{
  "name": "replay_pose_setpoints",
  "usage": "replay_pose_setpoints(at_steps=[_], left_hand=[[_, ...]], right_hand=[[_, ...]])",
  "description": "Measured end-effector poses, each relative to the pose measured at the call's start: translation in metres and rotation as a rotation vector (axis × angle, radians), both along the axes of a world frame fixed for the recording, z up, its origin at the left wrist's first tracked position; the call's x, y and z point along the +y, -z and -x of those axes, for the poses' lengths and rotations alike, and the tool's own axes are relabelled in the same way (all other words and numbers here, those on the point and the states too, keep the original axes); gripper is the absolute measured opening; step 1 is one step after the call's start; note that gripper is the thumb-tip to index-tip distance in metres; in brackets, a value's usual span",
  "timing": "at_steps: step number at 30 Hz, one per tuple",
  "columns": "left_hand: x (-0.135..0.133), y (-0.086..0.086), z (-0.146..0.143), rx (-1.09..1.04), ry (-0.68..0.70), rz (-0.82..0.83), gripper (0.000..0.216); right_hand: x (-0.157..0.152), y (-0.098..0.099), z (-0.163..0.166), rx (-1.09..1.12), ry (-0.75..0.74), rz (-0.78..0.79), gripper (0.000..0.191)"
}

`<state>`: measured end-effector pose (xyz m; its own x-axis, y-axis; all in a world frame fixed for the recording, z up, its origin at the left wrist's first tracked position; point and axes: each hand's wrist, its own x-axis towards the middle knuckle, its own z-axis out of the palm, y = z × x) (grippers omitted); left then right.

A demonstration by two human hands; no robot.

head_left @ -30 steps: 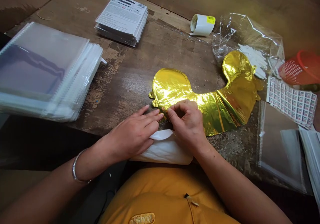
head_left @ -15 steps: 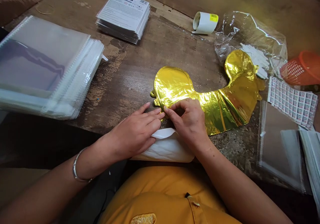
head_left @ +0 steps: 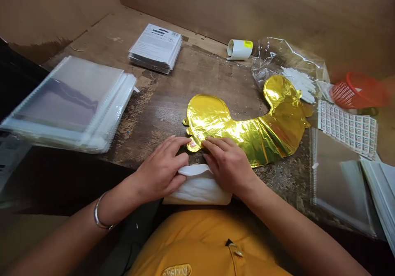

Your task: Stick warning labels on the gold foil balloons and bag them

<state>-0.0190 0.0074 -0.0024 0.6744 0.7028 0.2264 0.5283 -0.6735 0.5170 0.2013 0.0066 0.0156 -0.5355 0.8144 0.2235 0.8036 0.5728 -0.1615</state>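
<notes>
A flat, curved gold foil balloon (head_left: 212, 115) lies on the table with small tabs along its left end. My left hand (head_left: 162, 167) touches the rounded tab at its lower left corner, fingers stretched out and thumb apart. A small pinkish mark shows on that tab. Just right of it, my right hand (head_left: 231, 165) rests its extended fingertips on the foil. Neither hand is closed around the balloon. Below both hands, at the table's front edge, sits a white soft-looking bundle (head_left: 200, 189) with a raised flap; its sides are partly hidden by the hands.
Clear plastic sleeves (head_left: 74, 99) are stacked at left. Packaged cards (head_left: 157, 45) form a pile behind. A curled white label roll (head_left: 240, 49), a clear bag (head_left: 296, 54) with white pieces, a red basket (head_left: 354, 91), a sticker sheet (head_left: 348, 128) and more sleeves (head_left: 339, 185) lie along the right.
My right hand has gone from a thumb-and-finger pinch at the balloon's corner to flatter fingers on it. My left fingers have drawn back slightly, uncovering the corner tab. The view has tilted up.
</notes>
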Motion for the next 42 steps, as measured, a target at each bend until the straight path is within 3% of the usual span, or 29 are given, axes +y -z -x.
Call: replay_pose_setpoints(at_steps=[5,11,14,23,28,34,42], left_hand=[[-0.01,-0.002,0.001,0.02,-0.062,0.075,0.008],[-0.009,-0.005,0.0,0.021,-0.07,0.09,0.009],[-0.009,-0.008,-0.002,0.039,-0.063,0.075,0.01],[-0.005,-0.016,-0.005,0.087,-0.043,0.015,0.01],[0.009,-0.028,-0.01,0.11,0.019,-0.056,0.009],[0.031,-0.023,-0.027,0.179,0.209,-0.035,0.007],[0.028,-0.018,-0.02,0.153,0.099,-0.034,0.01]], right_hand=[[0.003,0.009,0.008,-0.132,0.05,-0.093,0.021],[0.028,-0.011,-0.001,0.123,0.361,0.262,0.017],[0.042,-0.015,-0.008,0.224,0.431,0.33,0.015],[0.054,-0.003,-0.014,0.392,0.444,0.471,0.021],[0.063,-0.007,-0.017,0.404,0.379,0.576,0.04],[0.073,-0.014,-0.021,0.364,0.314,0.725,0.034],[0.069,-0.008,-0.017,0.435,0.417,0.657,0.031]])
